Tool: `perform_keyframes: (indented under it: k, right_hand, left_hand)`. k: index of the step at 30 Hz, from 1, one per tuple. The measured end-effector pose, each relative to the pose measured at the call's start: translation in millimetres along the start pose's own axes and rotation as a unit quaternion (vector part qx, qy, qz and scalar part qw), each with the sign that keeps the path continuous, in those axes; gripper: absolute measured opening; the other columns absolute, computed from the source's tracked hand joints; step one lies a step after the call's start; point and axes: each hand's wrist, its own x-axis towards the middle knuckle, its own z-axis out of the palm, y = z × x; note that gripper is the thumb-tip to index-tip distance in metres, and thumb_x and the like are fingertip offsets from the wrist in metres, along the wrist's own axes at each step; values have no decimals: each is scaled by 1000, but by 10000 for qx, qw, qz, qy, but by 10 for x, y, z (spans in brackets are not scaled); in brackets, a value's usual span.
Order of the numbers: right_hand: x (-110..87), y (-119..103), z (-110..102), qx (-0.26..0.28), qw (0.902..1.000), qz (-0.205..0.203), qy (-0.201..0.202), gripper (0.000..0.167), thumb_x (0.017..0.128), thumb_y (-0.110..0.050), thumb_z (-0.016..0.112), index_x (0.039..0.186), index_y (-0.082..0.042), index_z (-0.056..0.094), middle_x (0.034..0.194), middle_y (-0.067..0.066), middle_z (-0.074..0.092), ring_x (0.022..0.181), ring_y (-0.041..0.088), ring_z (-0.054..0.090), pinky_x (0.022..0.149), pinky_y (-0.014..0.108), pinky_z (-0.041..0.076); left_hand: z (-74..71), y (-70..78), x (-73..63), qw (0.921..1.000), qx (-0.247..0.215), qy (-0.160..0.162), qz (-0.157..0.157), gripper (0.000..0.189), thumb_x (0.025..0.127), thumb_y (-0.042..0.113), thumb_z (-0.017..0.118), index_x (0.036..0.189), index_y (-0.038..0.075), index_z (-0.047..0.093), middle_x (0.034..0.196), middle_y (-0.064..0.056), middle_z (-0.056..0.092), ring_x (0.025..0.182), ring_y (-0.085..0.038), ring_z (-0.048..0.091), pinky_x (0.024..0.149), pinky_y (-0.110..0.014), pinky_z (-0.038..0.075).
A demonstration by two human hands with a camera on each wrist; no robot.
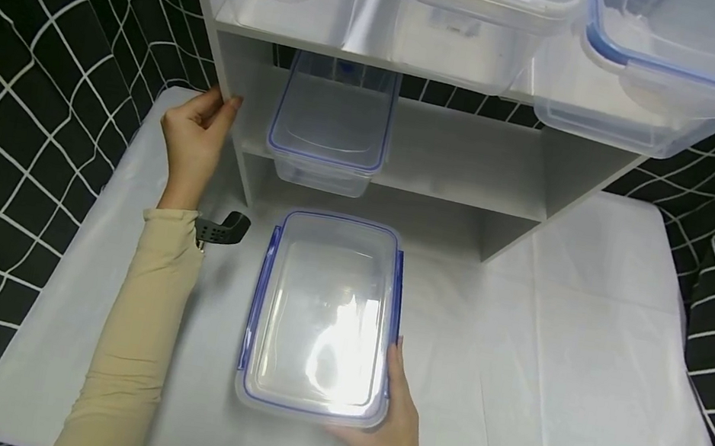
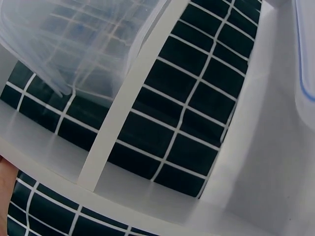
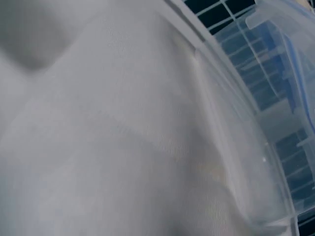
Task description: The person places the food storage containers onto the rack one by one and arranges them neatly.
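My left hand (image 1: 195, 141) pinches the front edge of the white shelf unit's left side panel (image 1: 226, 99), thumb and fingers at that edge; a sliver of this hand appears at the left border of the left wrist view. With my right hand (image 1: 392, 432) I hold a clear plastic food container (image 1: 322, 318) by its lower right corner, thumb along the side and the other fingers partly hidden beneath. The container has a lid with a blue seal and blue side latches, and it is in front of the shelf unit, lid up.
Another lidded container (image 1: 334, 119) sits on the middle shelf (image 1: 465, 154), left of centre. Along the top board stand three larger clear boxes, the right one (image 1: 663, 84) jutting past the front edge. White cloth (image 1: 586, 365) covers the table, and dark white-lined fabric (image 1: 6, 163) surrounds it.
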Motion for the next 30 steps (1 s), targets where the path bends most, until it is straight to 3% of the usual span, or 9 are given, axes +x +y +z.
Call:
perform_keyframes:
  k: [5, 9, 16, 22, 28, 30]
  right_hand:
    - [-82, 130, -61, 50, 9997, -169, 189, 122, 54, -49, 89, 146, 2, 26, 151, 22, 23, 138, 17, 24, 106, 19, 23]
    - [-93, 165, -127, 182, 9986, -356, 354, 116, 61, -59, 80, 144, 5, 29, 150, 23, 24, 138, 19, 26, 107, 22, 23]
    - [-29, 56, -427, 1030, 9936, -297, 354, 117, 50, -19, 93, 140, 13, 27, 143, 37, 21, 138, 12, 26, 107, 20, 24]
    - [-35, 42, -588, 822, 9962, -119, 244, 121, 45, -4, 89, 143, 13, 20, 145, 37, 14, 140, 13, 19, 108, 18, 19]
    - [-47, 15, -508, 540, 9977, 408, 93, 132, 39, 1, 91, 146, 7, 15, 151, 29, 10, 141, 7, 12, 107, 17, 15]
    - [-38, -4, -470, 492, 9978, 417, 136, 130, 39, 1, 91, 145, 7, 17, 151, 30, 11, 141, 7, 12, 108, 17, 16]
  left_hand:
    - [6, 25, 1, 9998, 40, -31, -169, 21, 87, 5, 67, 102, -8, 70, 99, -21, 68, 87, -4, 65, 77, -20, 51]
    - [16, 29, 0, 9997, 132, -51, -177, 21, 87, 7, 68, 102, -7, 70, 98, -19, 68, 86, -4, 65, 75, -18, 50]
    - [23, 5, -15, 9999, 77, -30, -141, 21, 87, 5, 66, 103, -8, 69, 100, -20, 68, 85, 2, 64, 77, -19, 50]
    - [14, 13, -17, 9999, 28, 24, -148, 21, 88, 6, 66, 105, -7, 69, 101, -20, 67, 86, 0, 64, 77, -20, 50]
    - [8, 28, -8, 9997, 112, 83, -207, 22, 87, 6, 68, 105, -6, 69, 101, -19, 67, 86, -2, 65, 76, -19, 50]
    - [4, 29, -6, 9996, 157, 80, -199, 22, 87, 6, 68, 105, -5, 69, 101, -19, 67, 85, -2, 65, 76, -18, 50]
